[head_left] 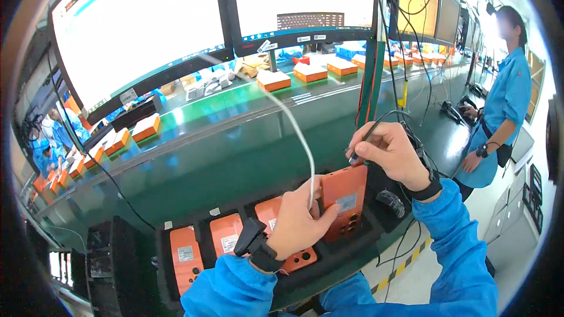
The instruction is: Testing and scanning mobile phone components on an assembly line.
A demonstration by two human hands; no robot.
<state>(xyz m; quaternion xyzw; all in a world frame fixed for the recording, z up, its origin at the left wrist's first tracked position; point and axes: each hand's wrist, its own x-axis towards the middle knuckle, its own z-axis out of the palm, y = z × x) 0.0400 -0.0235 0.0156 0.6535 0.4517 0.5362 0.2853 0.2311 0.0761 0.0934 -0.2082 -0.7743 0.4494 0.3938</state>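
My left hand (299, 220) grips an orange smartphone (343, 183) by its side, its back with a white label and camera lenses facing me. The phone is tilted up above a black foam tray (338, 252). Pinched in my right hand (390, 151) is a black cable (369, 132), its plug end close to the phone's upper edge; whether it touches cannot be made out. Left of the held phone, the tray bears another orange phone (187, 258), a second phone (225, 236) and a third phone (267, 208), partly hidden by my left hand. A white cable (296, 129) hangs down to that hand.
Two large monitors (302, 3) stand over the bench. Behind it, a green conveyor (205, 108) carries several orange and white boxes (310, 73). A black device (390, 202) sits right of the phone. Loose cables (414, 141) hang nearby. A person in blue (506, 94) stands at right.
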